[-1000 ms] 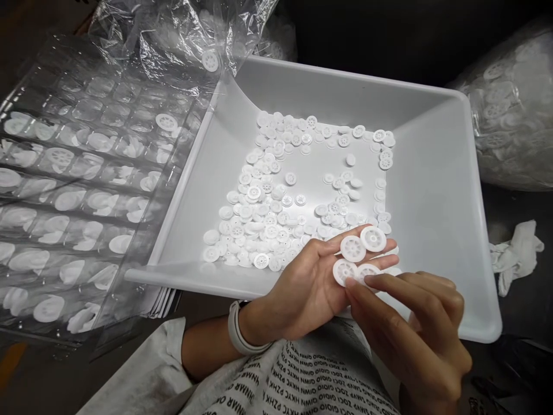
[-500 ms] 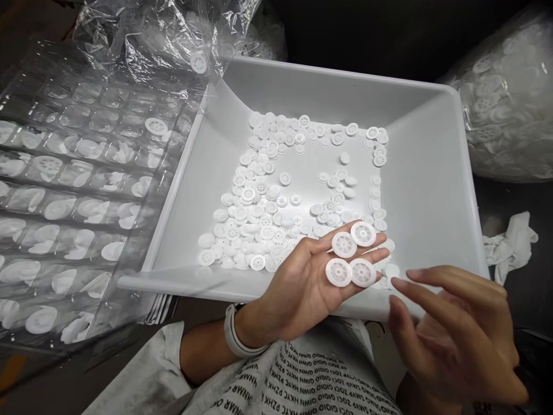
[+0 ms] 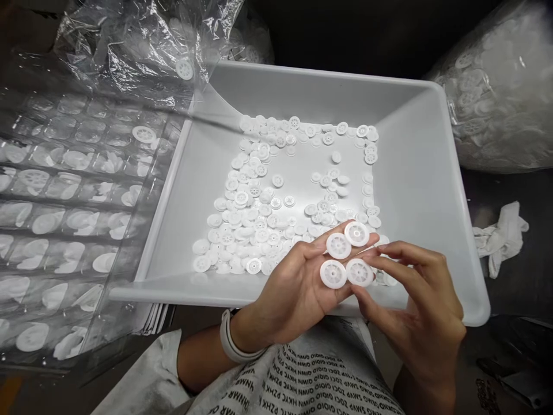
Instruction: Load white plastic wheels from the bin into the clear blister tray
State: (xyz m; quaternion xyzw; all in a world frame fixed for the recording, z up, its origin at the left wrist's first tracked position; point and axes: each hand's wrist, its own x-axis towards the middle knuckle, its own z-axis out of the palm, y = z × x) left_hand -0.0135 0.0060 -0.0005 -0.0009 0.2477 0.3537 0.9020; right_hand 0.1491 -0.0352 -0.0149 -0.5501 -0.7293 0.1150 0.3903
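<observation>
My left hand (image 3: 298,282) is turned palm up over the front edge of a grey bin, carrying several white plastic wheels (image 3: 338,246) with spoked centres, which lie flat on its palm and fingers. From the right, my right hand (image 3: 415,294) reaches in, its thumb and fingertips closed about the rim of the lower right wheel (image 3: 360,272). That wheel still rests against the left fingers. Beneath both hands, many similar loose wheels (image 3: 242,199) cover parts of the bin floor, heaped most thickly at the left and front.
The grey bin (image 3: 464,230) has high sloping walls. Left of it lies a clear compartment tray (image 3: 93,190) with white parts in many pockets. Plastic bags of white parts stand at the back left (image 3: 173,43) and right (image 3: 505,98). A crumpled white cloth (image 3: 505,236) lies at right.
My right hand has moved left and up to the left hand, its fingertips now at the lower right wheel. The left hand keeps the wheels on its palm. The view has shifted slightly.
</observation>
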